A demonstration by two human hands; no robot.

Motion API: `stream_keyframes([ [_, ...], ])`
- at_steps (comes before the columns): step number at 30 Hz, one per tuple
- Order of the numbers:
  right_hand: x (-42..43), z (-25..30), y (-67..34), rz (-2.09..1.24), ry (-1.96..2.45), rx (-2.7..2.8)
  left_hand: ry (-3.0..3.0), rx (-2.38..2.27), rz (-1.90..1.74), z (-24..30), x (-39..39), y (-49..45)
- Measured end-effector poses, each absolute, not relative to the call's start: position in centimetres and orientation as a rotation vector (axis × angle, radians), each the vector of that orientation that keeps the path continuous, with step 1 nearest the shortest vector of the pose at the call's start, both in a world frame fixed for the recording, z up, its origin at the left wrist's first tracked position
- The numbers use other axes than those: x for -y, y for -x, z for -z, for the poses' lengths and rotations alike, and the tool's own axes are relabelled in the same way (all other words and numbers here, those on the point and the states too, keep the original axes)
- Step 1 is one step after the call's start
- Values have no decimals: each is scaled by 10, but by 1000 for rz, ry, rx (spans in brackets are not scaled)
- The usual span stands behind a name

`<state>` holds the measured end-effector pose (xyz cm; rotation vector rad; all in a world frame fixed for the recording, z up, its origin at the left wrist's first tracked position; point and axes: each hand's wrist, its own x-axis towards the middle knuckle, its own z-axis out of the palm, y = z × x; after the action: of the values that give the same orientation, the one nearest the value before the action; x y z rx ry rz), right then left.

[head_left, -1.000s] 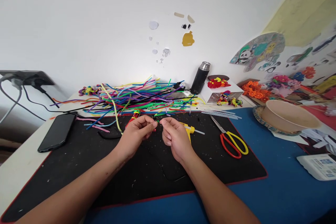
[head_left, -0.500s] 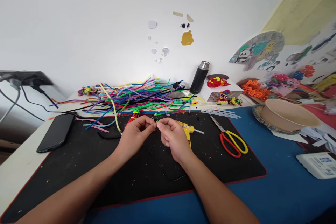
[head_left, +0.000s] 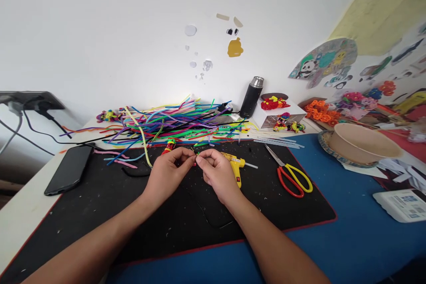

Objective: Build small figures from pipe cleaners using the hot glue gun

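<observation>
Over the black mat (head_left: 149, 235), my left hand (head_left: 166, 177) and my right hand (head_left: 219, 177) meet fingertip to fingertip, both pinched closed. Small dark and green bits show at the fingertips; the fingers cover most of whatever is there, so its kind is unclear. Behind my right hand lies a yellow hot glue gun (head_left: 237, 169) with a clear glue stick (head_left: 251, 166) poking out of its back. Just beyond my left hand is a small red, yellow and green fuzzy figure (head_left: 170, 145), partly hidden.
A heap of colourful pipe cleaners (head_left: 179, 120) lies along the wall. Scissors (head_left: 289, 175) rest on the mat's right side, a phone (head_left: 69, 169) on its left. A black flask (head_left: 252, 97), white box (head_left: 282, 116) and beige bowl (head_left: 362, 146) stand at the back right.
The view has shifted slightly, so the surroundings sit a little further left. My right fingers have curled in slightly; both hands stay pinched together.
</observation>
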<state>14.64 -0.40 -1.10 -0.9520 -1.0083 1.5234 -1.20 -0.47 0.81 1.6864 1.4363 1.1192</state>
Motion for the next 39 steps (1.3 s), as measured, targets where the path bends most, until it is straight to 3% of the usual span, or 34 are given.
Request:
stream_keyframes([
  [24, 4, 18, -146, -1381, 1057, 1132, -2259, -1695, -980, -11, 11, 13],
  [39, 3, 9, -150, -1368, 1015, 1080, -1937, -1492, -1047, -8, 17, 6],
])
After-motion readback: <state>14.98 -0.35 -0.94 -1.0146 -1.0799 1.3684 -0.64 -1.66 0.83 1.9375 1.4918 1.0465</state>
